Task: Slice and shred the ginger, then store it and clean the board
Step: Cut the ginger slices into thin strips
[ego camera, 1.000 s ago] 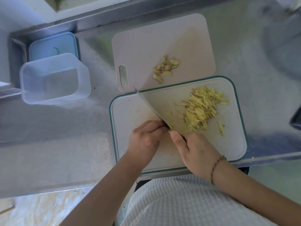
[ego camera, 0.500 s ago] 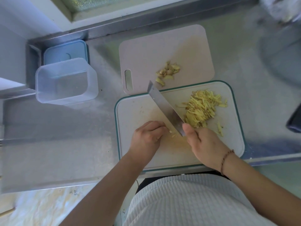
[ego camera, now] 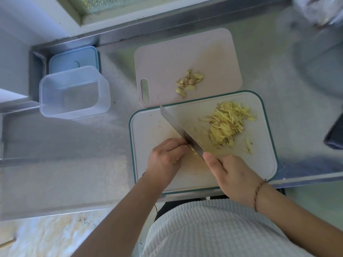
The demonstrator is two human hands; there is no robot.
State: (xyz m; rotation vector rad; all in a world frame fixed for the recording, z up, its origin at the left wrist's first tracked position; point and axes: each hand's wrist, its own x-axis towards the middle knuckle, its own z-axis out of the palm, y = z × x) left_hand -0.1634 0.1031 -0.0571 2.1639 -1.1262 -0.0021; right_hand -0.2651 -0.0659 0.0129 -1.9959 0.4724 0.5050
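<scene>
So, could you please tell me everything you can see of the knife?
The knife has a broad, flat, grey metal blade like a cleaver's. It lies diagonally over the teal-rimmed board, tip pointing up-left near that board's far edge. The right hand grips its hidden handle, thumb by the blade's heel. The left hand has its curled fingers against the blade's left face.

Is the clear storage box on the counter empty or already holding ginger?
Empty. The clear storage box stands open with its bare bottom showing through; the shredded ginger lies on the green-rimmed board.
</scene>
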